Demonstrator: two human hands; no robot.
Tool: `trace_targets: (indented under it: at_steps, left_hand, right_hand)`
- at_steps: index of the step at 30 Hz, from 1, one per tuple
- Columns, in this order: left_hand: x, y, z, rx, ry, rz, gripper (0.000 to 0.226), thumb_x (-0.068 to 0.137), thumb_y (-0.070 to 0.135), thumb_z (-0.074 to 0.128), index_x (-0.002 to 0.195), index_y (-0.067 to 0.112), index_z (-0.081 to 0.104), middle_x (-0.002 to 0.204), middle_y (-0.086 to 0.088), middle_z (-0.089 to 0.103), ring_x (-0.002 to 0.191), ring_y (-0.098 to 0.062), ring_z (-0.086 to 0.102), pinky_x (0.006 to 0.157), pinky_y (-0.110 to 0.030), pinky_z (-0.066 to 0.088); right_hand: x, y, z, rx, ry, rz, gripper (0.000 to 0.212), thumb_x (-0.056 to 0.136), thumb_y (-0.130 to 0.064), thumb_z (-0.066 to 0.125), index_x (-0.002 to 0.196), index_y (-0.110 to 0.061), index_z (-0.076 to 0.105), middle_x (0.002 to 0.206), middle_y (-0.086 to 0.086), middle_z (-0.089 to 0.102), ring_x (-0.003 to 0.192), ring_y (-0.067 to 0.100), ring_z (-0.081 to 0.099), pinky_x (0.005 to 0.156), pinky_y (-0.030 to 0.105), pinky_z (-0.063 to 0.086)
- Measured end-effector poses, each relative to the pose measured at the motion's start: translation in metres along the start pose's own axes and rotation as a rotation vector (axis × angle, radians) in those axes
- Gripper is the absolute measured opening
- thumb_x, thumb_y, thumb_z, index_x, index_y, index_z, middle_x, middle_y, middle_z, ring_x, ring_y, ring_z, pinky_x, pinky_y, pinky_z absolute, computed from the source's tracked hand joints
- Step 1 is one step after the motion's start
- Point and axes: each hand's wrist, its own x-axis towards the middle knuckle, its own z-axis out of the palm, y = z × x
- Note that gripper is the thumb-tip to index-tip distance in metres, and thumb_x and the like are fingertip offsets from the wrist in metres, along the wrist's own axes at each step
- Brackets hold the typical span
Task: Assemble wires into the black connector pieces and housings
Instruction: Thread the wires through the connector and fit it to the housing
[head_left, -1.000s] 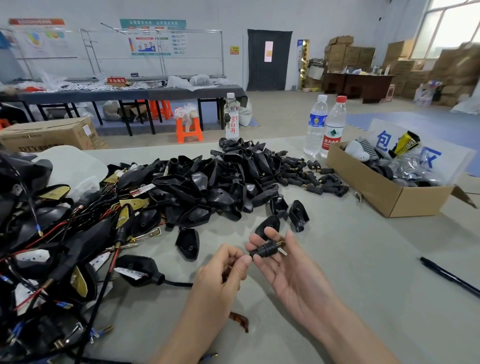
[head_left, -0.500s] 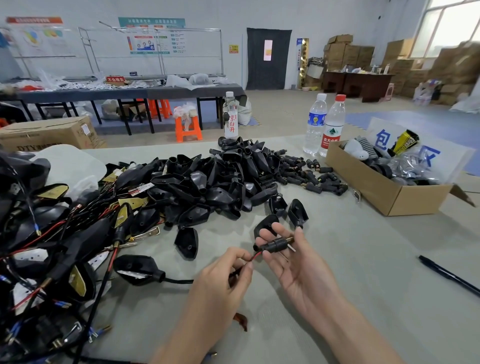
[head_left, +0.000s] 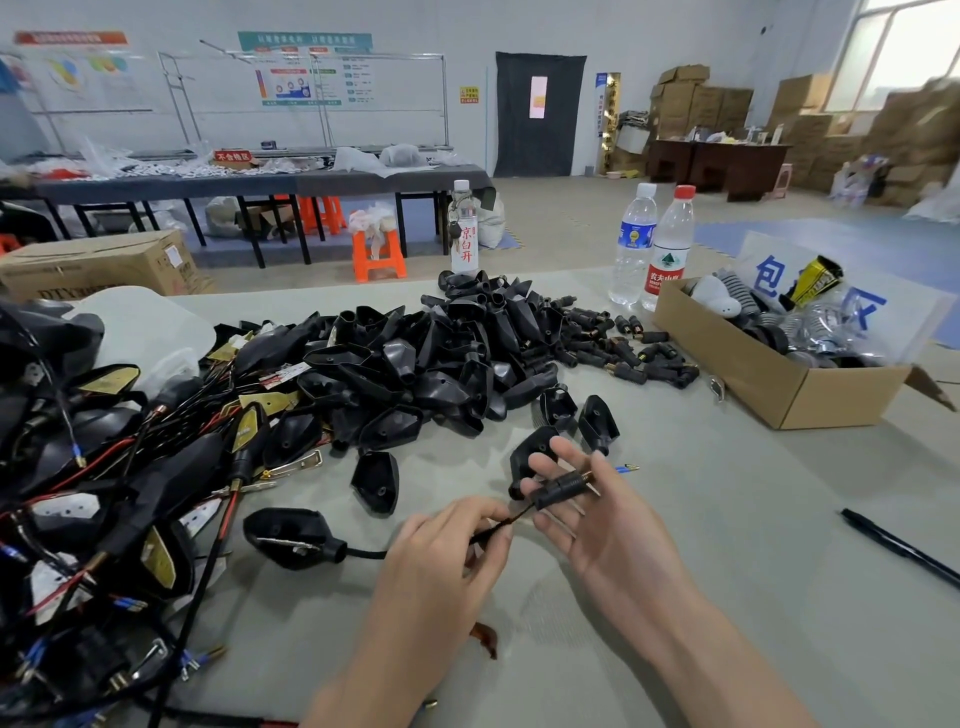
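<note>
— So, where's the part being worked on?

— In the right hand (head_left: 587, 525), near the middle of the grey-green table (head_left: 701, 597). It's a small black cylindrical plastic connector piece (head_left: 563, 486), pinched at the fingertips with the palm turned up. The remaining fingers are loosely spread.

— And the left hand (head_left: 447, 551)?

— Its thumb and forefinger are closed narrow on a thin dark wire (head_left: 498, 527), just left of the connector piece. That wire trails off left to a black teardrop-shaped plastic housing (head_left: 291, 538) lying on the table.

— Which way does the connector piece lie?

— Its long axis runs from near-left to far-right, tilted slightly up at the far end. The wire meets its near-left end, so the left hand is the one in line with the opening. The right hand only steadies it.

— So the next move?

— My guess is to feed or draw the wire along that axis, keeping pinch and bore lined up. A blue-tipped lead (head_left: 628, 469) shows just beyond the far-right end; whether it runs through the piece, I cannot tell.

— Spare parts?

— A heap of loose black plastic housings (head_left: 441, 353) sits further off, and a black pen (head_left: 904, 551) lies to the right.
</note>
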Motion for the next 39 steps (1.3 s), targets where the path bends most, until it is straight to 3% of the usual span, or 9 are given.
trace_targets:
  at_steps: [8, 12, 18, 21, 24, 29, 33, 36, 39]
  left_hand:
    - [0.000, -0.002, 0.000, -0.046, 0.025, -0.036, 0.012, 0.095, 0.046, 0.051, 0.100, 0.039, 0.058, 0.090, 0.025, 0.064, 0.080, -0.006, 0.062, 0.071, -0.032, 0.053]
    - [0.000, -0.005, 0.001, -0.104, 0.018, -0.072, 0.005, 0.097, 0.046, 0.056, 0.100, 0.044, 0.053, 0.092, 0.025, 0.065, 0.086, -0.006, 0.065, 0.075, -0.034, 0.054]
    - [0.000, -0.008, -0.001, -0.181, 0.023, -0.122, 0.005, 0.089, 0.050, 0.054, 0.092, 0.054, 0.053, 0.083, 0.022, 0.065, 0.074, -0.006, 0.063, 0.064, -0.028, 0.050]
    - [0.001, -0.007, -0.002, -0.187, -0.007, -0.137, 0.018, 0.091, 0.045, 0.058, 0.096, 0.061, 0.050, 0.091, 0.023, 0.066, 0.083, -0.004, 0.065, 0.071, -0.030, 0.054]
    - [0.002, -0.003, -0.004, -0.161, -0.057, -0.109, 0.025, 0.092, 0.056, 0.054, 0.111, 0.067, 0.042, 0.103, 0.031, 0.064, 0.099, 0.004, 0.062, 0.082, -0.020, 0.051]
    - [0.001, -0.002, -0.003, 0.026, -0.033, -0.018, 0.023, 0.096, 0.050, 0.049, 0.117, 0.045, 0.055, 0.108, 0.032, 0.060, 0.091, 0.001, 0.059, 0.078, -0.022, 0.049]
    - [0.005, -0.011, -0.006, 0.212, 0.099, 0.062, 0.018, 0.096, 0.041, 0.051, 0.108, 0.030, 0.060, 0.092, 0.021, 0.062, 0.077, 0.002, 0.045, 0.076, -0.019, 0.037]
    - [0.009, -0.018, -0.011, 0.362, 0.149, 0.118, 0.025, 0.096, 0.037, 0.049, 0.103, 0.021, 0.067, 0.090, 0.012, 0.064, 0.082, -0.014, 0.059, 0.083, -0.030, 0.042]
    - [0.011, -0.021, -0.018, 0.479, 0.143, 0.127, 0.031, 0.096, 0.035, 0.047, 0.101, 0.015, 0.070, 0.092, 0.005, 0.066, 0.087, -0.023, 0.064, 0.089, -0.045, 0.050]
  right_hand:
    - [0.000, 0.011, 0.003, -0.103, -0.066, 0.073, 0.045, 0.105, -0.040, 0.036, 0.128, -0.013, 0.065, 0.122, 0.011, 0.071, 0.108, 0.023, 0.070, 0.076, 0.030, 0.060]
    - [-0.001, 0.008, 0.002, -0.102, -0.088, 0.067, 0.043, 0.106, -0.036, 0.037, 0.127, -0.011, 0.065, 0.122, 0.012, 0.071, 0.103, 0.022, 0.072, 0.071, 0.029, 0.059]
    - [-0.002, 0.011, 0.002, -0.209, -0.093, 0.059, 0.042, 0.105, -0.036, 0.040, 0.119, -0.010, 0.071, 0.115, 0.016, 0.073, 0.094, 0.026, 0.072, 0.069, 0.032, 0.058]
    - [-0.002, 0.010, 0.002, -0.235, -0.087, 0.054, 0.042, 0.105, -0.037, 0.041, 0.117, -0.012, 0.073, 0.114, 0.015, 0.073, 0.092, 0.026, 0.071, 0.070, 0.033, 0.058]
    - [-0.002, 0.011, 0.002, -0.264, -0.084, 0.030, 0.041, 0.105, -0.037, 0.041, 0.116, -0.015, 0.074, 0.113, 0.013, 0.074, 0.089, 0.026, 0.071, 0.073, 0.034, 0.059]
    - [-0.003, 0.014, 0.003, -0.322, -0.087, 0.007, 0.038, 0.104, -0.038, 0.044, 0.113, -0.019, 0.076, 0.106, 0.009, 0.073, 0.088, 0.025, 0.069, 0.078, 0.039, 0.058]
    - [-0.003, 0.006, 0.001, -0.340, -0.061, -0.093, 0.044, 0.099, -0.044, 0.044, 0.119, -0.016, 0.071, 0.113, 0.009, 0.074, 0.090, 0.023, 0.072, 0.071, 0.035, 0.059]
    - [-0.001, -0.005, -0.004, -0.297, 0.064, -0.180, 0.042, 0.097, -0.044, 0.047, 0.103, -0.015, 0.077, 0.105, 0.010, 0.076, 0.079, 0.020, 0.073, 0.057, 0.027, 0.056]
    - [0.002, -0.014, -0.014, -0.284, 0.181, -0.209, 0.041, 0.103, -0.041, 0.044, 0.091, -0.017, 0.075, 0.094, 0.005, 0.076, 0.073, 0.017, 0.072, 0.054, 0.025, 0.054]
